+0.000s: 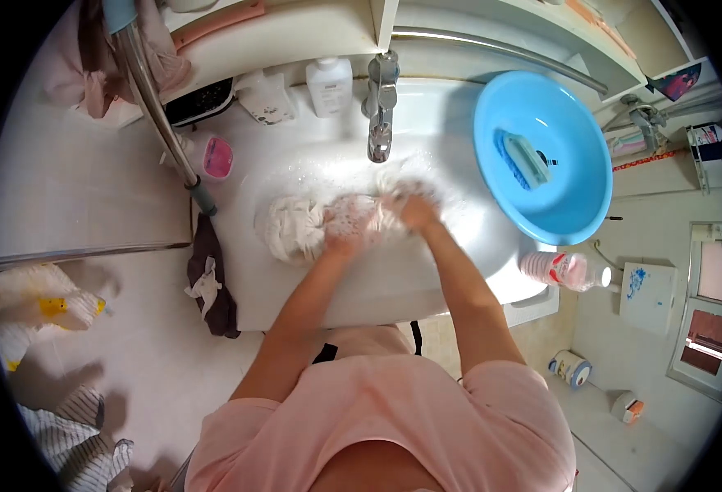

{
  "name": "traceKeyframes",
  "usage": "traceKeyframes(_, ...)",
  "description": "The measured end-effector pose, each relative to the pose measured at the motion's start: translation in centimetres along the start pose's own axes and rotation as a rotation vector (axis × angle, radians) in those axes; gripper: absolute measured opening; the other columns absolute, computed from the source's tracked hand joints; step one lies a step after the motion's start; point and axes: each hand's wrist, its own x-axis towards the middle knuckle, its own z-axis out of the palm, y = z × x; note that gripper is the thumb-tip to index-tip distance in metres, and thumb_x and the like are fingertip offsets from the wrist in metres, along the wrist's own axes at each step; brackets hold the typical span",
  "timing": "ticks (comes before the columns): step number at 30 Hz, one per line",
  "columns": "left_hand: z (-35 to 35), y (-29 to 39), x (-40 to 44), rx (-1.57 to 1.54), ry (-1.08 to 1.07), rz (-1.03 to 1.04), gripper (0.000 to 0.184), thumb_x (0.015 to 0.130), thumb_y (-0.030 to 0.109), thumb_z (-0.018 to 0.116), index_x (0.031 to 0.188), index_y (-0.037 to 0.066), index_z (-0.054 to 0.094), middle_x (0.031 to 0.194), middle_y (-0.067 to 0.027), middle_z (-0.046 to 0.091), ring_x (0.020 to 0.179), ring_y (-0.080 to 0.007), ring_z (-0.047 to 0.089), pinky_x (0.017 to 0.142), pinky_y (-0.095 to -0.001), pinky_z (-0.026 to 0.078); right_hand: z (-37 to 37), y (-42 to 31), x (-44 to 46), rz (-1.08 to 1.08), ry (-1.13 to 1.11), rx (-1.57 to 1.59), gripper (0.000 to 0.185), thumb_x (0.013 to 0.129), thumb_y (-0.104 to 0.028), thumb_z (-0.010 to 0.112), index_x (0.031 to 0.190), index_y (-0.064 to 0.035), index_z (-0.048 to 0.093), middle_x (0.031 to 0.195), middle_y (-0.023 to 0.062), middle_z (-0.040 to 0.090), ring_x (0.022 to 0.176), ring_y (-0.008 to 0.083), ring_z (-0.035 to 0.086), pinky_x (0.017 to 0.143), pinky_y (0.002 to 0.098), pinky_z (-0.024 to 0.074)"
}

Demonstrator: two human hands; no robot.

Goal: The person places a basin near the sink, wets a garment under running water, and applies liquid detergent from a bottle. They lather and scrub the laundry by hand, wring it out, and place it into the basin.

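A wet, bunched white cloth lies in the soapy water of the white sink. My left hand, covered in foam, is closed on the middle of it. Suds and motion blur partly hide my right hand, which grips the cloth's right end just beside my left hand. The cloth's kind is not clear from its crumpled shape. Directly beyond my hands, the chrome faucet hangs over the basin.
A blue plastic basin holding a scrub brush rests on the sink's right side. Near it lies a clear bottle. White bottles stand behind, a pink-filled cup at left. A dark cloth drapes over the left edge.
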Motion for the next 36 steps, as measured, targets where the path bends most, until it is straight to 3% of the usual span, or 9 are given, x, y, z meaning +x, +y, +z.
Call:
traceKeyframes(6, 10.6, -4.0, 2.1, -0.018, 0.273, 0.207, 0.051, 0.087, 0.031, 0.043, 0.135, 0.015, 0.039, 0.142, -0.0149, 0.032, 0.131, -0.0311, 0.028, 0.107, -0.0524, 0.016, 8.3, -0.7, -4.2, -0.152, 0.263, -0.026, 0.071, 0.083, -0.058, 0.046, 0.137, -0.0133, 0.035, 0.141, 0.0223, 0.029, 0.132, 0.0367, 0.024, 0.107, 0.0526, 0.0148)
traceKeyframes(12, 20.3, -9.4, 8.3, 0.032, 0.723, 0.348, 0.044, 0.078, 0.024, 0.052, 0.110, -0.005, 0.055, 0.123, -0.0208, 0.051, 0.106, -0.0361, 0.053, 0.102, -0.0542, 0.028, 5.8, -0.1, 2.6, -0.223, 0.152, -0.023, 0.043, 0.085, -0.034, 0.050, 0.119, -0.0084, 0.053, 0.122, 0.0177, 0.052, 0.116, 0.0325, 0.047, 0.100, 0.0484, 0.0295)
traceKeyframes(14, 18.9, -9.0, 9.9, -0.021, 0.276, 0.231, 0.049, 0.079, 0.030, 0.050, 0.117, -0.001, 0.051, 0.128, -0.0185, 0.048, 0.113, -0.0347, 0.047, 0.103, -0.0522, 0.027, 3.3, -1.4, 5.0, -0.065, -0.071, -0.137, 0.034, 0.085, -0.026, 0.049, 0.110, -0.0056, 0.060, 0.112, 0.0164, 0.059, 0.109, 0.0313, 0.053, 0.097, 0.0485, 0.0339)
traceKeyframes(18, 9.4, -5.9, 12.2, -0.124, -0.590, -0.012, 0.061, 0.081, 0.041, 0.047, 0.131, 0.006, 0.043, 0.138, -0.0141, 0.040, 0.126, -0.0320, 0.037, 0.105, -0.0482, 0.024, 3.2, -0.9, 8.5, -0.115, 0.026, -0.179, 0.030, 0.082, -0.017, 0.046, 0.102, -0.0045, 0.064, 0.108, 0.0177, 0.061, 0.106, 0.0299, 0.056, 0.093, 0.0531, 0.0360)
traceKeyframes(25, -2.2, -4.3, 2.0, -0.098, 0.096, 0.084, 0.087, 0.070, 0.060, 0.061, 0.139, 0.014, 0.033, 0.145, -0.0151, 0.027, 0.136, -0.0338, 0.017, 0.110, -0.0493, 0.012, 2.0, 5.9, 9.8, -0.130, 0.349, -0.392, 0.034, 0.088, -0.026, 0.045, 0.092, -0.0007, 0.067, 0.097, 0.0191, 0.064, 0.092, 0.0327, 0.062, 0.080, 0.0440, 0.0488)
traceKeyframes(28, -4.1, -4.6, -0.5, -0.048, -0.022, -0.003, 0.090, 0.067, 0.057, 0.065, 0.138, 0.011, 0.035, 0.147, -0.0132, 0.021, 0.137, -0.0337, 0.010, 0.110, -0.0510, 0.007, -0.5, 5.5, 7.2, 0.226, 0.280, 0.187, 0.068, 0.088, -0.059, 0.037, 0.098, 0.0016, 0.064, 0.101, 0.0216, 0.062, 0.096, 0.0339, 0.060, 0.084, 0.0422, 0.0471)
traceKeyframes(31, 0.0, -3.5, -0.4, -0.085, 0.040, 0.083, 0.085, 0.072, 0.050, 0.063, 0.140, 0.011, 0.029, 0.148, -0.0137, 0.018, 0.138, -0.0324, 0.010, 0.111, -0.0496, 0.007, -0.1, 0.6, 2.7, 0.012, 0.119, 0.117, 0.074, 0.083, -0.066, 0.040, 0.106, 0.0018, 0.061, 0.111, 0.0237, 0.058, 0.104, 0.0365, 0.055, 0.089, 0.0491, 0.0415)
traceKeyframes(33, 3.0, -3.0, 0.9, 0.012, 0.048, 0.083, 0.081, 0.075, 0.046, 0.059, 0.141, 0.012, 0.027, 0.148, -0.0146, 0.017, 0.138, -0.0317, 0.010, 0.111, -0.0489, 0.007, 4.5, -1.8, -0.6, -0.210, 0.245, -0.148, 0.074, 0.080, -0.063, 0.047, 0.126, -0.0048, 0.047, 0.136, 0.0139, 0.041, 0.122, 0.0346, 0.038, 0.092, 0.0624, 0.0297)
traceKeyframes(36, 7.3, -4.3, 2.9, 0.060, 0.094, 0.110, 0.078, 0.077, 0.046, 0.055, 0.141, 0.013, 0.027, 0.148, -0.0145, 0.017, 0.138, -0.0312, 0.011, 0.111, -0.0480, 0.008, 10.0, -1.2, -1.9, -0.330, 0.538, -0.329, 0.046, 0.087, -0.035, 0.045, 0.126, -0.0105, 0.049, 0.138, 0.0113, 0.039, 0.124, 0.0338, 0.036, 0.092, 0.0592, 0.0311)
